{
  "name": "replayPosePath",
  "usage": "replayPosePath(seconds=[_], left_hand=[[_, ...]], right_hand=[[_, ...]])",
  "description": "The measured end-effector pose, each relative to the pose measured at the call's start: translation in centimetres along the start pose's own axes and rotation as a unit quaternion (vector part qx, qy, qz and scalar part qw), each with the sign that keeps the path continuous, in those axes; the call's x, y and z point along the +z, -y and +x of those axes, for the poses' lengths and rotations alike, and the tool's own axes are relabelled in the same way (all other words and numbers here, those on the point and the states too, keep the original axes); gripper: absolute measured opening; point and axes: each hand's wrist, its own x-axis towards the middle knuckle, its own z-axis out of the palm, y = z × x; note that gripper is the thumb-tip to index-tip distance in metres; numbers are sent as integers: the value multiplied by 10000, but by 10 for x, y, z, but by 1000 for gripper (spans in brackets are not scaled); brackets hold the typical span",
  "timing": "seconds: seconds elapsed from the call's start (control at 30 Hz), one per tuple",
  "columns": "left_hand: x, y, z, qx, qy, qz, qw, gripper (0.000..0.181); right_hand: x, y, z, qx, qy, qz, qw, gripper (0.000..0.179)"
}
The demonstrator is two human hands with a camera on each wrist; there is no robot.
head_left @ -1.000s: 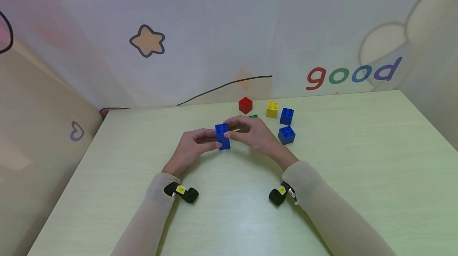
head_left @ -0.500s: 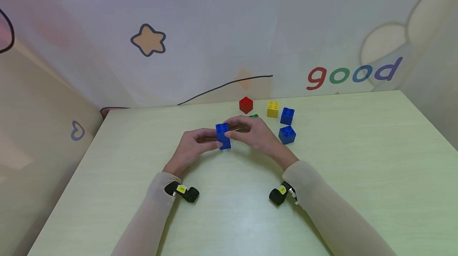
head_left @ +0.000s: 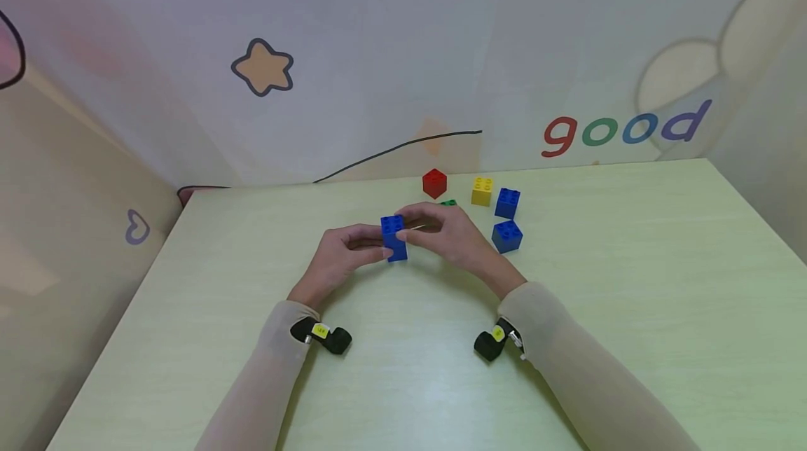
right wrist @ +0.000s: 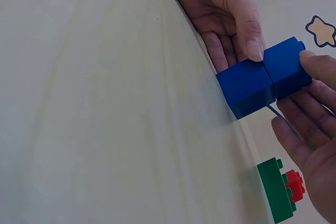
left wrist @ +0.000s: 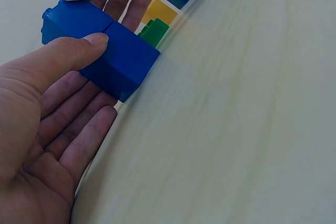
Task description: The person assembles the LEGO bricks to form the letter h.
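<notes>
Your left hand (head_left: 334,256) pinches the lower blue block (head_left: 396,252) of an upright pair, its thumb laid along the near face with the tip close to the seam, its fingers behind. Your right hand (head_left: 449,234) grips the upper blue block (head_left: 392,225), thumb near the studded top end and fingers round the far side. So the two blocks sit between your hands, one directly on the other, with a thin dark line where they meet; you can't tell from these views whether they are fully pressed together, or whether the lower one touches the surface (head_left: 403,381).

On each of your wrists, over the sleeve, is a black mount with a yellow label, the left label (head_left: 320,330) and the right label (head_left: 498,333); their print is too small to read.

Just beyond your right hand is a green block (right wrist: 274,190), mostly hidden by that hand in the head view. Past it, near the back edge, stand a red block (head_left: 434,183) and a yellow block (head_left: 482,191). To your right are a farther blue block (head_left: 507,204) and a nearer blue block (head_left: 507,237).

On the backdrop (head_left: 391,38) you can read "good" in coloured letters, well right of an orange star (head_left: 262,67).
</notes>
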Motion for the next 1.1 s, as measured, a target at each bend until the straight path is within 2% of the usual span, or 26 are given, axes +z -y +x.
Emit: replayPosePath(seconds=[0.4, 0.73, 0.9, 1.1], left_hand=[[-3, 2, -2, -71, -66, 30, 9999, 36], [0, -1, -4, -140, -134, -52, 9998, 36], [0, -1, -3, -80, -143, -80, 9998, 36], [-2, -2, -4, -125, -246, 36, 9996, 34]], right_hand=[[4, 0, 2, -66, -47, -131, 9999, 38], [5, -1, -1, -150, -109, -135, 9997, 39], [6, 0, -2, -148, -154, -175, 9996, 39], [6, 0, -1, -154, -138, -158, 9997, 39]])
